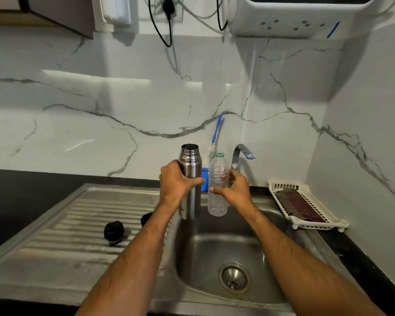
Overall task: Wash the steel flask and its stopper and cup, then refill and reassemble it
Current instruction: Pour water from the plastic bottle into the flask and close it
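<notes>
- You look to be at the refill step: your left hand (177, 183) grips the open brushed-steel flask (189, 179) upright over the steel sink basin (214, 245), and your right hand (234, 188) holds the clear ribbed plastic bottle (217, 185) just beside it.
- Next, tilt the bottle's mouth over the flask's narrow neck; aim carefully.
- The black stopper (114, 232) waits on the ribbed drainboard surface (62, 224), left of your left forearm.
- The curved chrome tap (240, 153) crowds behind your right hand; there's open room above the basin.

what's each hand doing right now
Left hand: grips the steel flask, upright over the sink.
Right hand: holds the plastic bottle, upright beside it.
</notes>
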A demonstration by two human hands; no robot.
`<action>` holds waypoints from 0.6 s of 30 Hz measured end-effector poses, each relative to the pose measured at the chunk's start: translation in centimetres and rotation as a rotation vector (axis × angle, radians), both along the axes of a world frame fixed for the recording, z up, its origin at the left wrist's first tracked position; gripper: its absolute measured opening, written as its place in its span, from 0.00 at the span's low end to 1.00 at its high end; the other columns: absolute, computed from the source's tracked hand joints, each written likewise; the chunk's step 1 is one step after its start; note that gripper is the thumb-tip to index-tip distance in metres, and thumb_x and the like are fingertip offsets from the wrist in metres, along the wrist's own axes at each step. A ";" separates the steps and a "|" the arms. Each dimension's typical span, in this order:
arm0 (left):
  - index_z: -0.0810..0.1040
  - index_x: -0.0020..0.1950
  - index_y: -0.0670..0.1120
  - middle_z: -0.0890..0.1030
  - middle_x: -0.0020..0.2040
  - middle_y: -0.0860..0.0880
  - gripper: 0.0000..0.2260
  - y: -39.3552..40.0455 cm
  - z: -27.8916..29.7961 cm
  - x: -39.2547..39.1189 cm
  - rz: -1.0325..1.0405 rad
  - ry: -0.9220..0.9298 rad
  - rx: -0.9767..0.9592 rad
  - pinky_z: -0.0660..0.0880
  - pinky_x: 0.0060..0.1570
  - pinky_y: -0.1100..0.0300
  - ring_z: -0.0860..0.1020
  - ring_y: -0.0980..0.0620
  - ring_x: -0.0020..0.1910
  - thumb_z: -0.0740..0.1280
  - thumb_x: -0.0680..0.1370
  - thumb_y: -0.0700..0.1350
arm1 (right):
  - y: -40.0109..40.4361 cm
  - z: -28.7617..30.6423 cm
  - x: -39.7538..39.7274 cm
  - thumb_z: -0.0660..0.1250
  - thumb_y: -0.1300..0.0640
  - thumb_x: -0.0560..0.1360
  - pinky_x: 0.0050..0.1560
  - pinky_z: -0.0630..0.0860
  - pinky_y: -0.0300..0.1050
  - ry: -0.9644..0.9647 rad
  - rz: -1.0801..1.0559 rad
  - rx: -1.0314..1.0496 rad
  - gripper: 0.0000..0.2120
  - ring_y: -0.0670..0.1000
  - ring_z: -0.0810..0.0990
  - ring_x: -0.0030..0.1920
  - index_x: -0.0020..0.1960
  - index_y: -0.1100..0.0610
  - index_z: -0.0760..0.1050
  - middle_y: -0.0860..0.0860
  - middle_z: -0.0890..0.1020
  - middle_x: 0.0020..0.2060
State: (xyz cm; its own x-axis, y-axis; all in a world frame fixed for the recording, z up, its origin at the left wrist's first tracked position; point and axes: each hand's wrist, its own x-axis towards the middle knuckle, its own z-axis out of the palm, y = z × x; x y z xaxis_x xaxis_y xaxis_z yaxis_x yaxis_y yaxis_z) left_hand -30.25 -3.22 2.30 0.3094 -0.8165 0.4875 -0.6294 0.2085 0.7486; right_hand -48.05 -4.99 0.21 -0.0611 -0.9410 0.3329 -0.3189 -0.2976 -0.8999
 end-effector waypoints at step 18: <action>0.80 0.47 0.47 0.77 0.36 0.54 0.23 -4.4 2.3 14.2 0.210 -0.076 -0.051 0.67 0.33 0.65 0.73 0.62 0.33 0.85 0.60 0.53 | -10.0 -2.0 14.7 0.83 0.61 0.66 0.51 0.74 0.34 0.084 0.087 0.054 0.31 0.46 0.77 0.55 0.64 0.58 0.73 0.47 0.78 0.54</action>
